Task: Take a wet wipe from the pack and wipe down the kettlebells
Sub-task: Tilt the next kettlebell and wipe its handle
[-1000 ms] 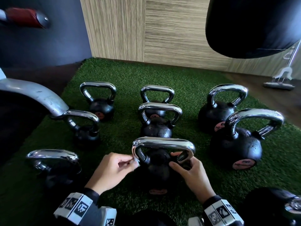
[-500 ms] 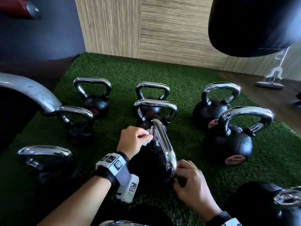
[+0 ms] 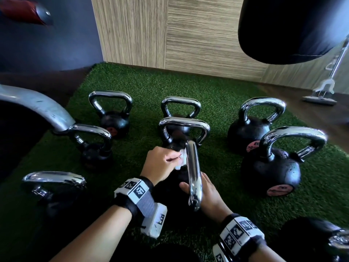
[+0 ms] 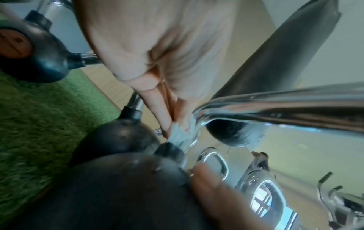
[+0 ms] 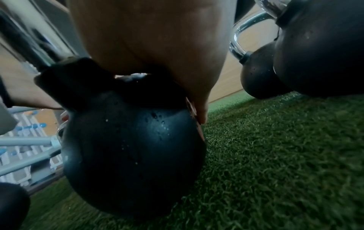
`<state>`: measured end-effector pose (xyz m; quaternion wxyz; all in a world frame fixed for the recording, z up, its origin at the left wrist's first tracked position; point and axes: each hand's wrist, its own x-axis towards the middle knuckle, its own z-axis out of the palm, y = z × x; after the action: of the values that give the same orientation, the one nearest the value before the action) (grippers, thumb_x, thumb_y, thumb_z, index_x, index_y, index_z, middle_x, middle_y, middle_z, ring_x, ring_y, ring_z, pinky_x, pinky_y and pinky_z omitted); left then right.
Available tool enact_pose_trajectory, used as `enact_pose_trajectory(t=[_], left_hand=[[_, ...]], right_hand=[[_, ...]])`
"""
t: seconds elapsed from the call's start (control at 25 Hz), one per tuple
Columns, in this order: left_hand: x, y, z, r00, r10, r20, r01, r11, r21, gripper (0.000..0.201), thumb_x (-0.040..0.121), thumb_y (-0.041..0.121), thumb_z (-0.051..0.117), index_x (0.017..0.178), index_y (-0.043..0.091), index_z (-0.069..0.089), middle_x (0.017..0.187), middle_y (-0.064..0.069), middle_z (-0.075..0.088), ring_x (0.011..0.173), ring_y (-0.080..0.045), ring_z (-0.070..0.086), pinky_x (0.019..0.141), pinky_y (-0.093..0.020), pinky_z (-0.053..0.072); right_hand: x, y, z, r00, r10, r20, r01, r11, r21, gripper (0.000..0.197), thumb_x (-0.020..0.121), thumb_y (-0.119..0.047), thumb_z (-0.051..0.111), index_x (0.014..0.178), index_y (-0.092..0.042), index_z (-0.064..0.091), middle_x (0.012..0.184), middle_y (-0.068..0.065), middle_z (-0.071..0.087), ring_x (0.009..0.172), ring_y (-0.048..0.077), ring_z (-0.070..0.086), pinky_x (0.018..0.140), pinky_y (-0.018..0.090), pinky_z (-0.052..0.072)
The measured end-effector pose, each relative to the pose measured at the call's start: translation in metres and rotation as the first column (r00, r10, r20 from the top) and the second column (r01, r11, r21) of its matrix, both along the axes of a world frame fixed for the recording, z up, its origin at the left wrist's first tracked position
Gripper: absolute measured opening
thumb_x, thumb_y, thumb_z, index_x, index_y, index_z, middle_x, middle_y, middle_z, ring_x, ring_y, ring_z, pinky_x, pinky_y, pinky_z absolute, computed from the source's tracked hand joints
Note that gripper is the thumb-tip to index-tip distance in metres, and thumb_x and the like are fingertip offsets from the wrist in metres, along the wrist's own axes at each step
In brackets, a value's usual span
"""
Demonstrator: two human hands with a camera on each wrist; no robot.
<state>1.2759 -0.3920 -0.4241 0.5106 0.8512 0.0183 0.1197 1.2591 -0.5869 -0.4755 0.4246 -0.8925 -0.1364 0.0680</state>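
Note:
The near kettlebell (image 3: 181, 178) is black with a chrome handle (image 3: 193, 173) that points end-on toward me. My left hand (image 3: 160, 164) pinches a crumpled white wet wipe (image 3: 181, 160) against the far left side of that handle. The left wrist view shows the wipe (image 4: 178, 137) pressed where the chrome handle (image 4: 275, 101) bends down into the black ball (image 4: 122, 186). My right hand (image 3: 208, 194) grips the same kettlebell from the right, thumb across under the handle. Its palm (image 5: 157, 46) lies over the wet ball (image 5: 133, 155), fingers curling down the far side. No wipe pack is in view.
Several other chrome-handled kettlebells stand on the green turf (image 3: 151, 87), the closest ones just behind (image 3: 184, 129) and at the right (image 3: 272, 167). A curved metal bar (image 3: 37, 104) reaches in from the left. A black punching bag (image 3: 294, 29) hangs at the upper right.
The near kettlebell has turned from handle crosswise to handle end-on. My left hand moved forward with the wipe to the handle's far end. The right hand shifted along the ball.

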Motion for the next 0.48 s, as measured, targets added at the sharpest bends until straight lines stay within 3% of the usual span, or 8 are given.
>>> enact_pose_trajectory(t=[0.08,0.12,0.28,0.36,0.48], left_hand=[[-0.001,-0.005,0.009,0.998,0.015,0.055,-0.008,0.993,-0.12,0.014,0.081,0.037,0.08,0.088,0.024,0.081,0.084,0.0,0.08,0.08,-0.001,0.071,0.085,-0.035,0.061],[-0.001,-0.008,0.009,0.996,0.029,0.085,-0.015,0.987,-0.157,0.013,0.083,0.038,0.078,0.089,0.027,0.08,0.082,0.002,0.08,0.08,-0.001,0.072,0.085,-0.037,0.062],[-0.002,-0.011,0.011,0.999,0.048,-0.009,-0.048,0.958,-0.284,0.015,0.084,0.018,0.082,0.097,0.025,0.083,0.097,0.005,0.08,0.091,0.002,0.074,0.09,-0.03,0.061],[-0.002,-0.009,0.015,0.999,-0.025,-0.026,0.01,0.883,-0.47,0.019,0.086,0.01,0.08,0.101,0.022,0.08,0.099,-0.001,0.08,0.096,-0.01,0.075,0.089,-0.037,0.062],[-0.02,-0.005,0.023,0.987,-0.16,-0.005,0.116,0.738,-0.665,0.026,0.087,-0.001,0.073,0.112,0.004,0.074,0.1,-0.003,0.079,0.092,-0.012,0.075,0.08,-0.029,0.063]], right_hand=[[-0.002,-0.001,0.0,1.0,-0.03,-0.007,0.03,0.998,0.056,0.069,0.084,-0.057,0.072,0.143,-0.028,0.051,0.133,-0.013,0.052,0.127,0.005,0.049,0.113,0.032,0.04],[-0.003,0.0,0.0,0.999,-0.034,-0.003,0.034,0.997,0.076,0.068,0.085,-0.055,0.073,0.143,-0.029,0.051,0.133,-0.013,0.052,0.127,0.004,0.049,0.112,0.03,0.04],[-0.004,0.002,0.0,0.999,-0.04,-0.003,0.041,0.995,0.089,0.062,0.085,-0.054,0.073,0.138,-0.029,0.054,0.13,-0.013,0.053,0.125,0.004,0.051,0.109,0.026,0.041],[-0.005,0.001,0.001,0.999,-0.045,-0.001,0.045,0.995,0.09,0.063,0.085,-0.054,0.073,0.138,-0.029,0.054,0.129,-0.013,0.053,0.124,0.004,0.051,0.109,0.027,0.042],[-0.007,0.001,0.001,0.998,-0.061,-0.001,0.06,0.992,0.113,0.058,0.084,-0.051,0.075,0.134,-0.028,0.056,0.126,-0.012,0.054,0.121,0.005,0.053,0.107,0.027,0.043]])
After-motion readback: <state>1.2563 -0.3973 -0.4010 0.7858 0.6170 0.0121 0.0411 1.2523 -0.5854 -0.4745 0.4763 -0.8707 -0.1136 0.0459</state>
